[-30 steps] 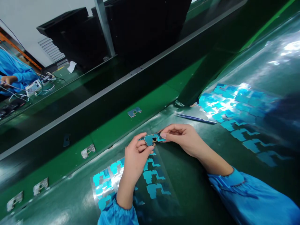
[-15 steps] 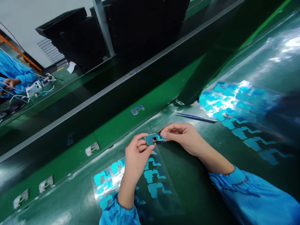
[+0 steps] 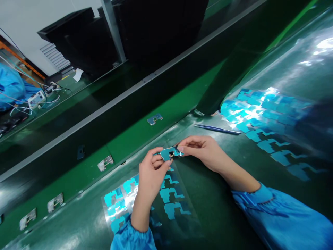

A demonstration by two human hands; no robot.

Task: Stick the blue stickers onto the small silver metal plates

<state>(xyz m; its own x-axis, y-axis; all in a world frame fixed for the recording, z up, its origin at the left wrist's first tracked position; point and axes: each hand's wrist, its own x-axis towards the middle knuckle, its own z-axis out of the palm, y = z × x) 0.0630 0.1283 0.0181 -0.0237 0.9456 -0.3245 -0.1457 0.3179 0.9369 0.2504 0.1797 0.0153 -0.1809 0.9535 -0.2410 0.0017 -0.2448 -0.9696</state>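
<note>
Item in hand: one small circuit board (image 3: 165,155), held up just above the green bench (image 3: 78,215), in front of me, clear of the surface. Grip: my left hand (image 3: 152,172) is clamped on its broader end, thumb at the lower edge and fingers at the far side; my right hand (image 3: 205,152) pinches the other end between thumb and forefinger. Condition: teal film covers most of the face turned toward me, so I judge the covering largely laid; whether it is seated under my right fingertips I cannot tell, as they hide that corner. Outstanding, by the look of it: the rest of the teal cut-outs (image 3: 169,195) on the clear sheet (image 3: 184,226) beneath my left forearm, and a second spread of cut-outs (image 3: 265,146) to the right. On the green strip beyond: one blue-faced board (image 3: 155,119), one dark board (image 3: 80,152), and silver boards (image 3: 105,163) with no teal that I can make out. Tweezers (image 3: 218,129): one pair, lying out of my grip. Bearing: long axis left to right, rising slightly rightward; broad end left, narrower end right, cut-out gap near the middle, facing downward.
</note>
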